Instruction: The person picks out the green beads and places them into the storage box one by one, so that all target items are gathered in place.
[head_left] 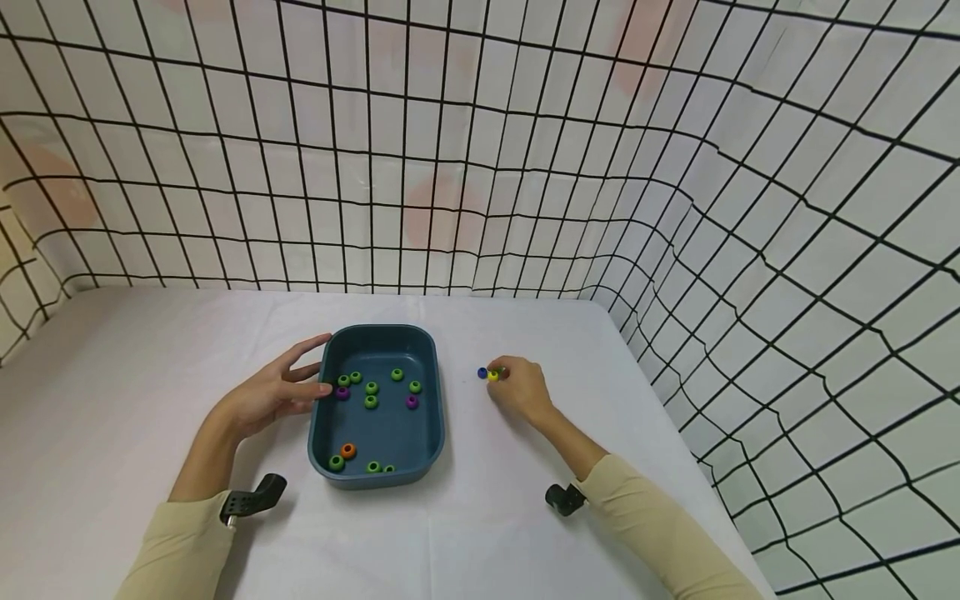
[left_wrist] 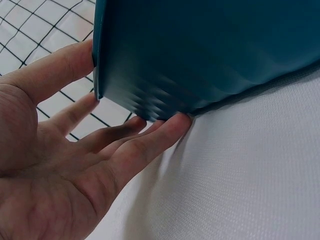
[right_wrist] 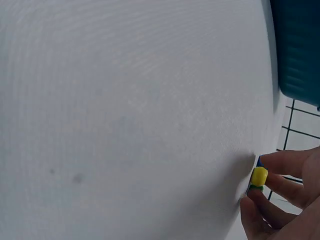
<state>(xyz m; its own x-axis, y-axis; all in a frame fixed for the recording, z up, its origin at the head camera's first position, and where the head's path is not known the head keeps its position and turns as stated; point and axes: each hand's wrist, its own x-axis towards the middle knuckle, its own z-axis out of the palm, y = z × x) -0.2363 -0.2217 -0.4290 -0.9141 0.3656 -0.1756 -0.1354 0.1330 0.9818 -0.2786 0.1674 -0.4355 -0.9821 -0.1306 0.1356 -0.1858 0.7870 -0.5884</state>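
A blue-grey tray lies on the white cloth with several green beads, two purple beads and one orange bead inside. At its left side is my left hand, the thumb on the rim. In the left wrist view its fairly straight fingers touch the tray's outer wall. To the tray's right, my right hand has its fingers curled at a small cluster of beads. A yellow bead, a blue bead and a green bead show there. Fingers partly hide the green one.
A black wire grid with white sheeting behind it stands along the back and the right side. Black wrist devices are worn at both sleeves. The white tablecloth has a few faint creases.
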